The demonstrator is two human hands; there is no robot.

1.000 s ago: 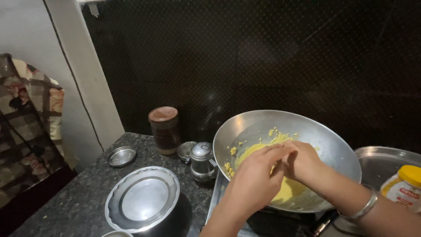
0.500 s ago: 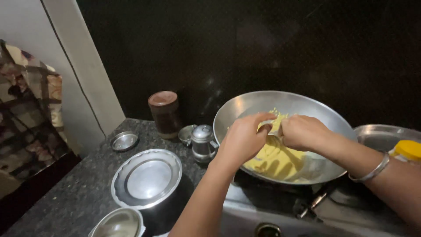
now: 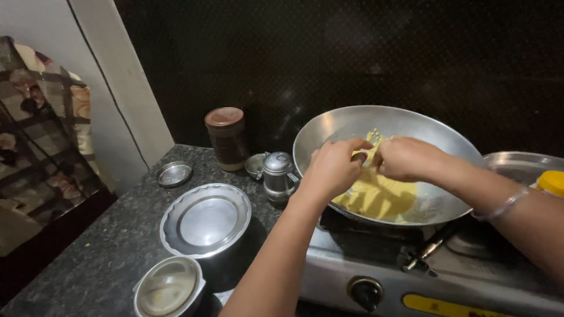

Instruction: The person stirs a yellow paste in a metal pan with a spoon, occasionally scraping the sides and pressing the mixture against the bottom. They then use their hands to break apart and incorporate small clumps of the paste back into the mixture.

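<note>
A wide steel pan (image 3: 411, 126) sits on a gas stove (image 3: 470, 270) and holds yellow dough-like mix (image 3: 382, 196). Above the pan, my left hand (image 3: 332, 167) and my right hand (image 3: 405, 157) meet with a lump of the yellow mix (image 3: 367, 152) pinched between their fingertips. My right wrist wears a thin bangle (image 3: 504, 202). Most of the lump is hidden by my fingers.
On the dark granite counter (image 3: 100, 258) stand a lidded steel pot (image 3: 207, 220), a smaller steel container (image 3: 169, 287), a small steel bowl (image 3: 174, 174), a brown jar (image 3: 227, 138) and a steel pourer (image 3: 278, 175). A steel plate (image 3: 523, 164) and yellow-capped bottle (image 3: 551, 182) sit right.
My hands have lifted out of the mix in the pan's bottom and now work a lump between the fingertips above it. The view has shifted slightly.
</note>
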